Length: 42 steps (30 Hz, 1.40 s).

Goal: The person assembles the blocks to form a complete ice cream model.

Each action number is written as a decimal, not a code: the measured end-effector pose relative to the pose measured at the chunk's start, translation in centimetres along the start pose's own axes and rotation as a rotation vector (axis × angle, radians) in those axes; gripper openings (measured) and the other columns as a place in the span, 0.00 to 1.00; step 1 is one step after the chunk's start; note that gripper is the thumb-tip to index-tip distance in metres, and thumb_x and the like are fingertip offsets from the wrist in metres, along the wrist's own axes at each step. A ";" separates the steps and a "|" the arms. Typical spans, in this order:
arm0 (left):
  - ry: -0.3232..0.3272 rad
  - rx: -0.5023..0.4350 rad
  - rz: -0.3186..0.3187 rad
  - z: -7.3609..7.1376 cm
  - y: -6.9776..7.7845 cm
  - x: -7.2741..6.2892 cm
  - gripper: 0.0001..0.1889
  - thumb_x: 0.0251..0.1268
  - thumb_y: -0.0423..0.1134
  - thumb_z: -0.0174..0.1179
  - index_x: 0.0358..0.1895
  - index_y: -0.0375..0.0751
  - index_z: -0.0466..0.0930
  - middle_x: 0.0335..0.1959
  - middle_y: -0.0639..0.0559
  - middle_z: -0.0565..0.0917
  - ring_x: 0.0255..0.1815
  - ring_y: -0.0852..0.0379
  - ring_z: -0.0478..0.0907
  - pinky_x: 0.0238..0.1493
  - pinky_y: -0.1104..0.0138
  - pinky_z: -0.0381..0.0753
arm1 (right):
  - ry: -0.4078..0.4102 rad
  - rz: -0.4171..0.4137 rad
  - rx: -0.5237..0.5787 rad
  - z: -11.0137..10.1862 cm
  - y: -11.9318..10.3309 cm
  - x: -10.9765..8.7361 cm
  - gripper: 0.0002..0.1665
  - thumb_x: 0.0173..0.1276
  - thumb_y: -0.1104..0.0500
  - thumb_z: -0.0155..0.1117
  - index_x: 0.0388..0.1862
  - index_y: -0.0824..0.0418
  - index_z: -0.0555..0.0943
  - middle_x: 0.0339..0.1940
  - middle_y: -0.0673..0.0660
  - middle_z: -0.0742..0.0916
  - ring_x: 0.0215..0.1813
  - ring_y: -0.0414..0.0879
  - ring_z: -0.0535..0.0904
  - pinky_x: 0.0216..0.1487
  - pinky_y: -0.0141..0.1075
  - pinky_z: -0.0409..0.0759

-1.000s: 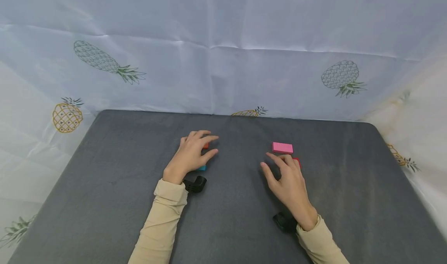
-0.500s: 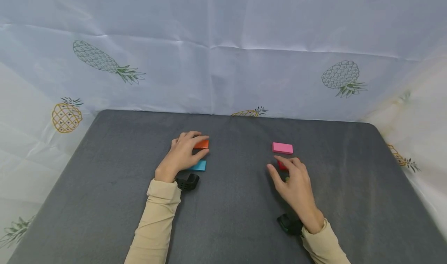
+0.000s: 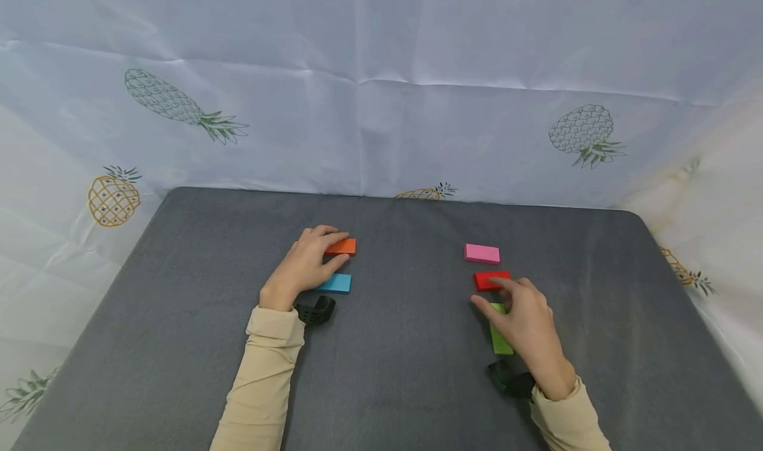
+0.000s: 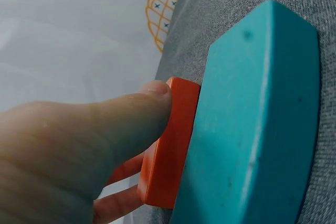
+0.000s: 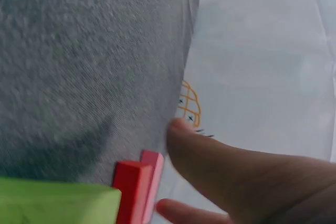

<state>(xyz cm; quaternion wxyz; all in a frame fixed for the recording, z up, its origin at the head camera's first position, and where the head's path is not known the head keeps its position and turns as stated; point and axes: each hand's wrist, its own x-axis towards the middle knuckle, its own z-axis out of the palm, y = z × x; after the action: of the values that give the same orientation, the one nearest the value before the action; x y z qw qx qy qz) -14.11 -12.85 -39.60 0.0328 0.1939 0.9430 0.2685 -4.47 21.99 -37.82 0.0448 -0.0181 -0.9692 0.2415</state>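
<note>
In the head view my left hand [image 3: 303, 262] hovers around an orange block [image 3: 342, 246], fingers behind its far side and thumb in front. A blue block [image 3: 336, 283] lies just nearer, partly under the hand. The left wrist view has the thumb overlapping the orange block [image 4: 176, 140], and the blue block [image 4: 236, 129] large in front. My right hand [image 3: 527, 318], thumb and index finger apart, is over a green block [image 3: 501, 338] with its index fingertip at a red block [image 3: 485, 281]. A pink block [image 3: 481, 253] lies just beyond the red one.
A grey cloth-covered table [image 3: 405, 371] carries all the blocks. Behind it hangs a pale curtain [image 3: 381, 133] with pineapple prints. Black wrist cameras sit at the left wrist [image 3: 316, 310] and right wrist [image 3: 509, 379].
My left hand has shifted left, uncovering more of the orange and blue blocks. My right hand has drawn back and to the right, uncovering the red and green blocks. The blocks have not moved.
</note>
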 end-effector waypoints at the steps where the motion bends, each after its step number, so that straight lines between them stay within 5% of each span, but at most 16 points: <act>1: 0.002 -0.001 0.000 0.0 -0.1 0.0 0.25 0.73 0.42 0.63 0.70 0.38 0.76 0.70 0.34 0.74 0.66 0.34 0.72 0.64 0.43 0.76 | -0.020 0.005 -0.009 -0.2 0.1 0.0 0.25 0.59 0.54 0.80 0.51 0.67 0.86 0.27 0.61 0.79 0.30 0.49 0.72 0.26 0.35 0.65; 4: 0.006 -0.003 0.003 0.0 -0.2 0.0 0.25 0.73 0.41 0.63 0.69 0.36 0.76 0.70 0.34 0.75 0.65 0.34 0.72 0.63 0.44 0.76 | -0.095 0.033 -0.036 -0.7 0.2 -0.2 0.20 0.59 0.53 0.80 0.37 0.68 0.85 0.20 0.55 0.72 0.26 0.46 0.66 0.24 0.34 0.61; 8: 0.008 -0.010 0.010 0.0 -0.4 0.1 0.25 0.73 0.40 0.63 0.69 0.34 0.76 0.70 0.34 0.75 0.66 0.34 0.72 0.65 0.44 0.76 | -0.192 0.076 -0.038 -1.3 0.4 -0.4 0.21 0.59 0.52 0.80 0.32 0.69 0.83 0.17 0.51 0.68 0.22 0.44 0.62 0.22 0.33 0.58; 19: 0.040 -0.014 -0.003 0.5 -0.5 0.1 0.23 0.72 0.38 0.64 0.67 0.35 0.78 0.66 0.34 0.78 0.65 0.35 0.73 0.67 0.44 0.76 | -0.293 0.184 -0.059 -1.7 0.7 -0.1 0.35 0.56 0.52 0.82 0.52 0.78 0.83 0.24 0.58 0.86 0.25 0.45 0.75 0.26 0.36 0.70; 35: 0.077 -0.018 -0.042 0.7 -0.5 0.1 0.23 0.69 0.34 0.66 0.66 0.36 0.79 0.61 0.33 0.79 0.60 0.35 0.75 0.63 0.45 0.77 | -0.331 0.206 -0.077 -1.6 0.6 -0.2 0.31 0.57 0.53 0.81 0.49 0.77 0.85 0.21 0.55 0.77 0.26 0.47 0.72 0.27 0.36 0.65; 42: 0.098 -0.014 -0.038 1.0 -0.5 0.0 0.22 0.69 0.35 0.67 0.64 0.36 0.81 0.59 0.34 0.80 0.58 0.36 0.76 0.61 0.46 0.78 | -0.317 0.197 -0.068 -1.3 0.5 -0.4 0.31 0.58 0.54 0.79 0.51 0.77 0.85 0.23 0.56 0.83 0.25 0.46 0.74 0.25 0.36 0.69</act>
<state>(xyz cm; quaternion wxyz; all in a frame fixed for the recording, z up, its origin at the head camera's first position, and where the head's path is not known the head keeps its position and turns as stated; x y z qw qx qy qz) -14.15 -12.75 -40.71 -0.0069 0.1624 0.9451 0.2834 -3.97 22.99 -36.89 -0.1327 -0.0761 -0.9653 0.2118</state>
